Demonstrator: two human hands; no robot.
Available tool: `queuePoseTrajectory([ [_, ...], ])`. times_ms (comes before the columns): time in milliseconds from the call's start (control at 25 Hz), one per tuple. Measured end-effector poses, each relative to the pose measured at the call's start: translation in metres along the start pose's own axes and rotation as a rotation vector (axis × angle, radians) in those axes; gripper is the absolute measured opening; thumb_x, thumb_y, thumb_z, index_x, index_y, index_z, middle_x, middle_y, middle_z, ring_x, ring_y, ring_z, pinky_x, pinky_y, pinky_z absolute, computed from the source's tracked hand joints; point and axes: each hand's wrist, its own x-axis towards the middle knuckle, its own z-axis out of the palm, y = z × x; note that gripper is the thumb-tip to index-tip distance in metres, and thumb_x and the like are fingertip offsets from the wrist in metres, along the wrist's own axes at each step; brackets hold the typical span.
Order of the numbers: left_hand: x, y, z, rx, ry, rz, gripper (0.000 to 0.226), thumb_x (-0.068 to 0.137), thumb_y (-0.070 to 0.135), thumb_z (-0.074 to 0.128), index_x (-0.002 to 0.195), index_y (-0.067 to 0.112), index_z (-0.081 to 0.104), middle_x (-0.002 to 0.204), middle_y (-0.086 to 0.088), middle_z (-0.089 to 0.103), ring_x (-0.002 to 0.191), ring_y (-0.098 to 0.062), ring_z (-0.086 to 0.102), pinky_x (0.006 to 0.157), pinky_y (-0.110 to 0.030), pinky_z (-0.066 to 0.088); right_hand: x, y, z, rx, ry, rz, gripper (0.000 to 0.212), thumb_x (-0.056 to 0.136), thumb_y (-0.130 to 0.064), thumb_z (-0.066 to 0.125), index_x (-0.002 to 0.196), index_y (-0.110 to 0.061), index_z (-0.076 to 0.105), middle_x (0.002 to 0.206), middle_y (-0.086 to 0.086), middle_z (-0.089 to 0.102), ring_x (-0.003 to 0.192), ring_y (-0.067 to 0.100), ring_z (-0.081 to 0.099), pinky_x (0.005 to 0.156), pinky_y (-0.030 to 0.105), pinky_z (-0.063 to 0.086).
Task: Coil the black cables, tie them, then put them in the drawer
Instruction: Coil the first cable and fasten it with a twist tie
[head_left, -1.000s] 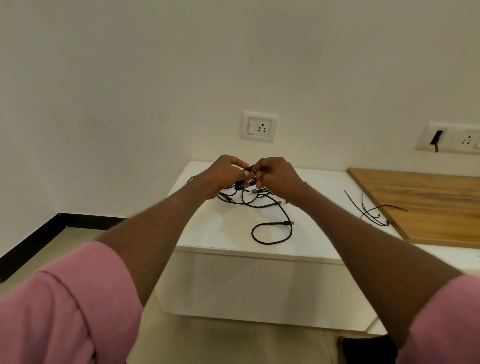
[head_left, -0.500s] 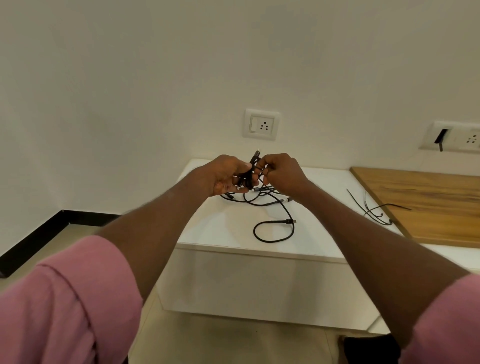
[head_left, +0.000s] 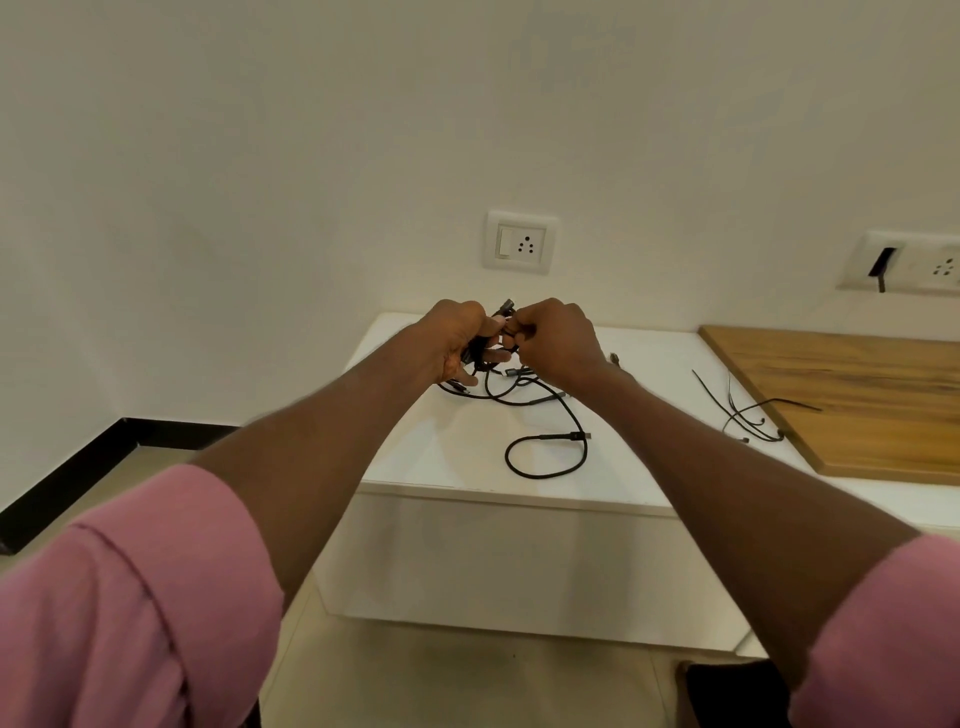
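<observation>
left hand (head_left: 457, 338): fingers curled, gripping | right hand (head_left: 553, 335): fingers curled, pinching

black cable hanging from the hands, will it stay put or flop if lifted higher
Probably floppy: the black cable sags from both hands into a loose loop on the white cabinet. Likely light, since fingertips alone hold it. Its free end would probably drag and swing.
</observation>
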Motion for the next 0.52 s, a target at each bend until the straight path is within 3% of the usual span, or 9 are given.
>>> queuePoseTrajectory([
  [80, -0.001, 0.003, 0.005, 0.054, 0.062, 0.012, 0.013, 0.104, 0.009, 0.052, 0.104, 0.006, 0.065, 0.076, -0.004, 0.070, 0.075, -0.020, 0.073, 0.095, -0.066, 0.050, 0.001, -0.005, 0.000, 0.008, 0.004, -0.001, 0.020, 0.090, -0.011, 0.060, 0.090, -0.010, 0.080, 0.076, 0.010, 0.071, 0.076, 0.030, 0.063, 0.064, 0.029, 0.042],
  [120, 0.000, 0.004, 0.007, 0.091, 0.092, 0.025, 0.015, 0.105, 0.009, 0.049, 0.109, 0.004, 0.063, 0.077, -0.006, 0.068, 0.066, -0.018, 0.070, 0.076, -0.053, 0.061, 0.002, -0.007, 0.002, 0.018, -0.003, 0.010, 0.021, 0.091, -0.010, 0.060, 0.090, -0.010, 0.080, 0.077, 0.010, 0.072, 0.078, 0.030, 0.065, 0.065, 0.029, 0.043],
  [160, 0.001, 0.005, 0.009, 0.138, 0.121, 0.039, 0.017, 0.105, 0.009, 0.047, 0.114, 0.003, 0.060, 0.078, -0.007, 0.067, 0.056, -0.015, 0.068, 0.052, -0.035, 0.059, 0.003, -0.008, 0.003, 0.036, -0.011, 0.029, 0.022, 0.091, -0.009, 0.060, 0.090, -0.012, 0.081, 0.078, 0.008, 0.072, 0.079, 0.029, 0.068, 0.066, 0.029, 0.046],
  [200, 0.003, 0.004, 0.010, 0.189, 0.148, 0.058, 0.018, 0.105, 0.010, 0.046, 0.117, 0.003, 0.057, 0.079, -0.007, 0.067, 0.050, -0.013, 0.067, 0.037, -0.022, 0.047, 0.003, -0.009, 0.004, 0.066, -0.022, 0.055, 0.021, 0.092, -0.010, 0.061, 0.092, -0.015, 0.081, 0.078, 0.007, 0.072, 0.081, 0.029, 0.070, 0.069, 0.031, 0.051],
  [240, 0.007, 0.002, 0.010, 0.237, 0.173, 0.083, 0.020, 0.104, 0.011, 0.046, 0.119, 0.003, 0.056, 0.083, -0.007, 0.068, 0.051, -0.014, 0.070, 0.032, -0.015, 0.038, 0.003, -0.010, 0.005, 0.099, -0.033, 0.077, 0.019, 0.093, -0.011, 0.063, 0.093, -0.017, 0.082, 0.078, 0.005, 0.071, 0.082, 0.029, 0.071, 0.073, 0.034, 0.056],
  [360, 0.017, -0.004, 0.008, 0.312, 0.224, 0.170, 0.024, 0.102, 0.011, 0.050, 0.121, -0.001, 0.057, 0.099, -0.009, 0.071, 0.077, -0.028, 0.079, 0.031, -0.014, 0.031, 0.003, -0.013, 0.006, 0.198, -0.042, 0.127, 0.017, 0.091, -0.012, 0.068, 0.092, -0.020, 0.082, 0.071, 0.000, 0.068, 0.081, 0.028, 0.070, 0.082, 0.043, 0.060],
  [520, 0.017, -0.006, 0.002, 0.464, 0.275, 0.287, 0.022, 0.099, 0.013, 0.056, 0.109, -0.004, 0.064, 0.106, -0.019, 0.072, 0.077, -0.033, 0.077, 0.056, -0.028, 0.050, 0.001, -0.020, 0.008, 0.288, -0.022, 0.149, 0.024, 0.088, -0.006, 0.064, 0.089, -0.023, 0.082, 0.067, -0.001, 0.067, 0.076, 0.027, 0.068, 0.079, 0.044, 0.060],
])
